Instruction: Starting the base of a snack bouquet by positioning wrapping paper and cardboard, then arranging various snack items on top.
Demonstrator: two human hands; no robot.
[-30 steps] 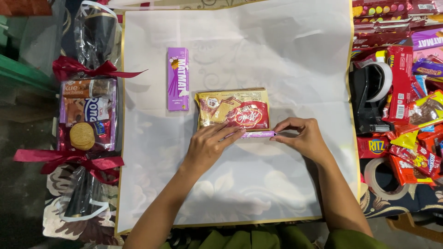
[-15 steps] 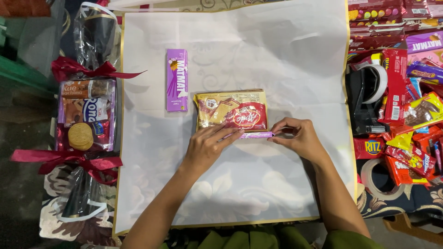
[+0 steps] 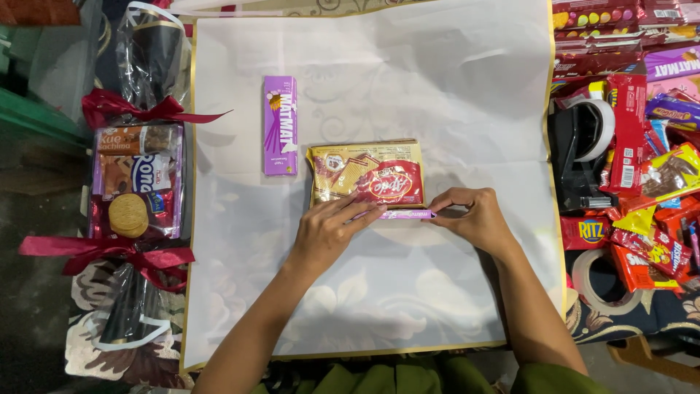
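A white wrapping sheet (image 3: pixel 452 95) covers the worktop. Near its middle lies a gold-and-red wafer pack (image 3: pixel 367 173), with a purple chocolate bar (image 3: pixel 280 125) just beside it toward the left edge. Against the pack's near edge, the left hand (image 3: pixel 326 232) presses a slim purple stick pack (image 3: pixel 407 214) with flat fingers; the right hand (image 3: pixel 474 217) pinches its end.

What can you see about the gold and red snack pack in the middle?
The snack pack is a flat, shiny gold wrapper with a red patch and pictured wafers. It looks sealed and lies flat, long side across, on the white sheet, right of the purple bar. The left hand rests fingers on its lower edge. A thin purple stick, pinched by the right hand, lies along that edge.
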